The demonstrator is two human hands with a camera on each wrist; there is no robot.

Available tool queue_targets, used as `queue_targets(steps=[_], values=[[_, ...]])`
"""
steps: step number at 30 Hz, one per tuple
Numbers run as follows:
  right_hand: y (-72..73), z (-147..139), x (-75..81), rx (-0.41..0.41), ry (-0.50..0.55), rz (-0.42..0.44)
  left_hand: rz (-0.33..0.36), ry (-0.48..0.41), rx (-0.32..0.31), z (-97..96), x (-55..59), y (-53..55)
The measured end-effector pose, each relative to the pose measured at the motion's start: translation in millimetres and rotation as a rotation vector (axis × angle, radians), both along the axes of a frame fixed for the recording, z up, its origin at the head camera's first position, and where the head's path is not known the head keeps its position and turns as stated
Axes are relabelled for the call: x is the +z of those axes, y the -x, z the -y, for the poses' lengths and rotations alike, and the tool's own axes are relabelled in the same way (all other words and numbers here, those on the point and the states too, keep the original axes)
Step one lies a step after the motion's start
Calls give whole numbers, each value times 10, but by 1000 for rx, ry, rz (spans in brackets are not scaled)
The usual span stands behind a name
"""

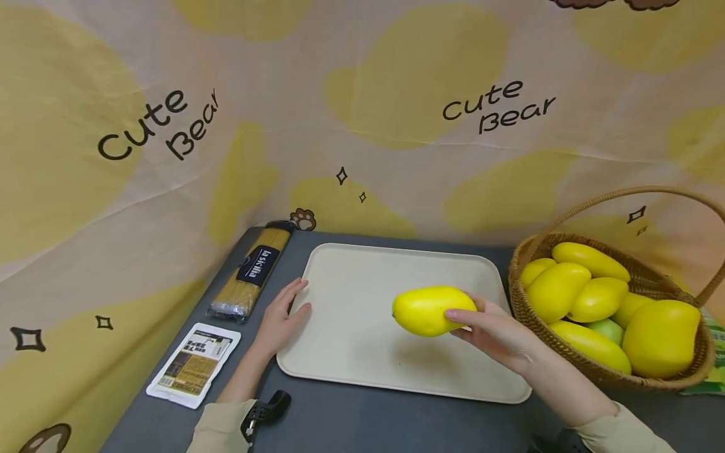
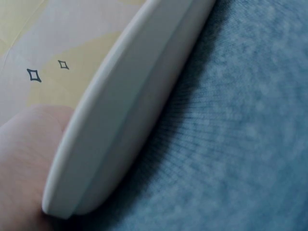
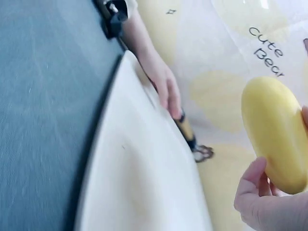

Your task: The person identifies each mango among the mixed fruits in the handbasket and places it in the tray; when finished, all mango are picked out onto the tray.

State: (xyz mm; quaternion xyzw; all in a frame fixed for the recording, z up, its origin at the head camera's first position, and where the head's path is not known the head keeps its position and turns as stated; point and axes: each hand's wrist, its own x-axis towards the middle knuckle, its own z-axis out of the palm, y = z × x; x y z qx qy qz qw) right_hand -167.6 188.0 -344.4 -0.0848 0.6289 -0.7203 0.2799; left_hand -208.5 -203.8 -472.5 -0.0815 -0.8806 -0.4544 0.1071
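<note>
A yellow mango (image 1: 425, 311) is held above the cream tray (image 1: 345, 340), its shadow falling on the tray below. My right hand (image 1: 498, 333) grips its right end, thumb across the near side and fingers behind. In the right wrist view the mango (image 3: 274, 130) shows large and smooth, with the thumb against its lower end. My left hand (image 1: 283, 321) rests on the tray's left rim, fingers lying over the edge and thumb extended toward the inside. Seen from the left wrist, the tray's side wall (image 2: 120, 110) covers part of that hand.
Right of the tray stands a wicker basket (image 1: 527, 251) with a tall handle, filled with several mangoes (image 1: 557, 292) and a green fruit (image 1: 607, 329). A spaghetti pack (image 1: 252, 274) and a white pouch (image 1: 195, 365) lie at the left. A printed cloth (image 1: 362, 126) hangs behind.
</note>
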Motion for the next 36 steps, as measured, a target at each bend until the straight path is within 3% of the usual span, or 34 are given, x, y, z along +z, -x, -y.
queue_targets(steps=[4,7,15,25,36], values=[[189,296,-225,-64,126,129,0,7,-16,0,-6,6],[339,508,-355,-120,166,195,0,-2,-8,0,-4,3],[717,999,-566,-218,166,254,-38,-35,30,-16,12,6],[1085,1404,-752,-279,51,114,-7,-54,39,-21,16,-12],[1312,1740,-834,-378,-132,22,5,-34,39,-21,26,0]])
